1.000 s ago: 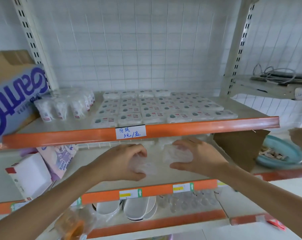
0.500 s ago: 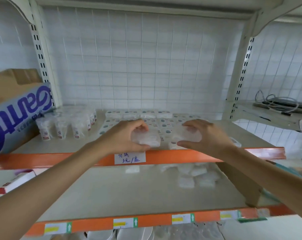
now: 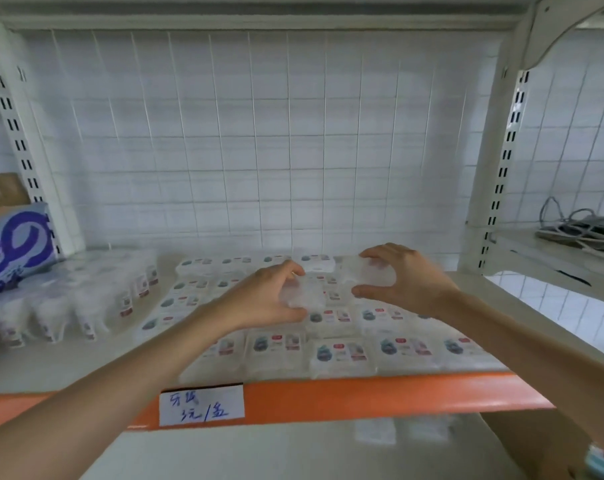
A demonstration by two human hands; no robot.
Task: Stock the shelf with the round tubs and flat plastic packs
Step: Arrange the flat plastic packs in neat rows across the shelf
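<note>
My left hand point(image 3: 267, 299) grips a clear flat plastic pack point(image 3: 305, 295) above the middle rows of packs on the shelf. My right hand point(image 3: 402, 280) grips a second clear flat pack point(image 3: 368, 277), held over the back rows. Rows of labelled flat packs point(image 3: 340, 353) cover the right and middle of the shelf point(image 3: 51, 365). Several round clear tubs point(image 3: 86, 303) stand grouped on the shelf's left side.
An orange shelf edge point(image 3: 362, 396) carries a handwritten price tag point(image 3: 201, 404). A blue and white carton point(image 3: 15, 245) sits at far left. Wire grid backs the shelf. A white upright point(image 3: 494, 161) stands right, with cables point(image 3: 584, 230) on the neighbouring shelf. A few loose packs point(image 3: 375, 431) lie on the lower shelf.
Both hands have lifted a pack each from the lower shelf up to the upper shelf and moved further back over the rows of packs.
</note>
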